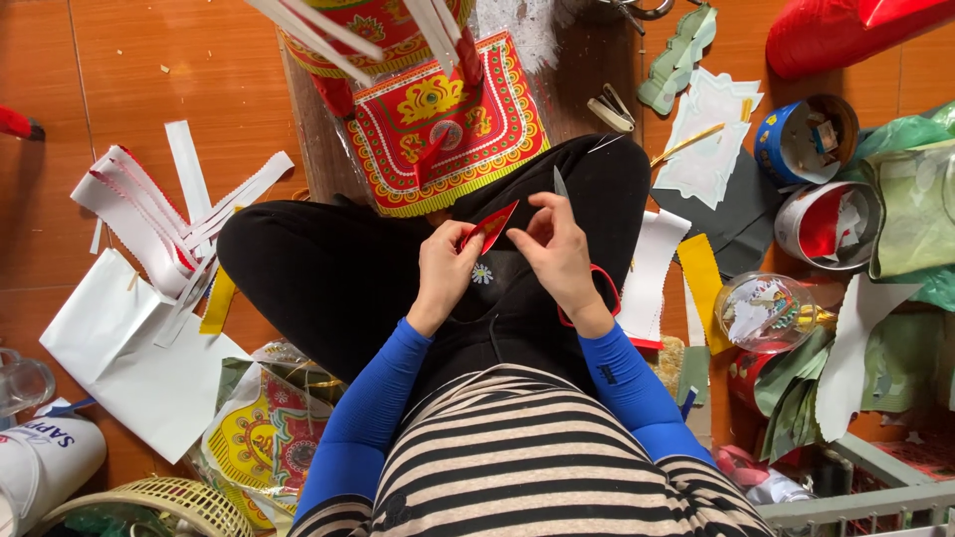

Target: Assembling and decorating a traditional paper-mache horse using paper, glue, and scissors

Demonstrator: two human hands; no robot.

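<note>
My left hand (445, 270) pinches red paper piece (489, 227) over lap. Right hand (559, 254) grips scissors (582, 288), blade up. Best keep paper taut, cut slow along edge, near ornate red panel (445, 124).

Bare floor (199, 60) lies open at upper left; paper strips (149, 219) crowd the left, tins (826, 189) the right.
</note>
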